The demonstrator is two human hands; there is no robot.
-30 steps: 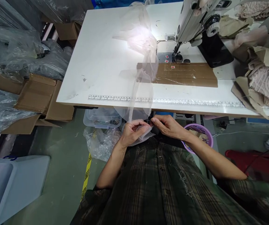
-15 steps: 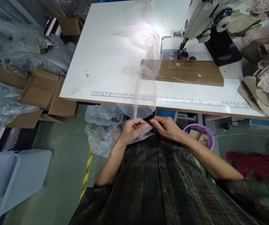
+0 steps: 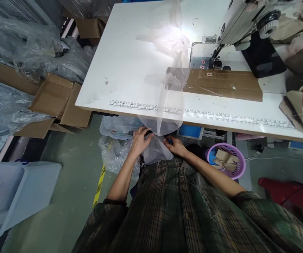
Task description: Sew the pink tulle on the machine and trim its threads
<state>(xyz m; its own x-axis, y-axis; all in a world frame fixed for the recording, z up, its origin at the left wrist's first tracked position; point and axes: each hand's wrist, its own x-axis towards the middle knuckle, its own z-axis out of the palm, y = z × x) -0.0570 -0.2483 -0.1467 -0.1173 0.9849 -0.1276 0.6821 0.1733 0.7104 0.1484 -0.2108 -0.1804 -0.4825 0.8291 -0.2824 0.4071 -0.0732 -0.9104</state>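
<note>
A strip of sheer pale fabric (image 3: pixel 171 95) runs over the front edge of the sewing table and hangs down to my lap. My left hand (image 3: pixel 140 142) is at the left side of the hanging part, thumb and fingers closed on its edge. On the other side, close to the fabric's right edge, my right hand (image 3: pixel 177 146) is curled round a small dark tool with a blue part (image 3: pixel 169 141); its exact kind is too small to make out. Part of the fabric lies bunched under the bright lamp spot.
The sewing machine (image 3: pixel 235 28) stands at the back right, with a brown cardboard strip (image 3: pixel 225 84) before it. A printed ruler (image 3: pixel 204 115) follows the table edge. Below are a purple basket (image 3: pixel 241 168) and a clear plastic box (image 3: pixel 119 126). Open cartons (image 3: pixel 52 96) lie left.
My left hand has opened out from its pinch and moved left along the fabric. The fabric is spread wider between my hands. A blue part now shows in my right hand.
</note>
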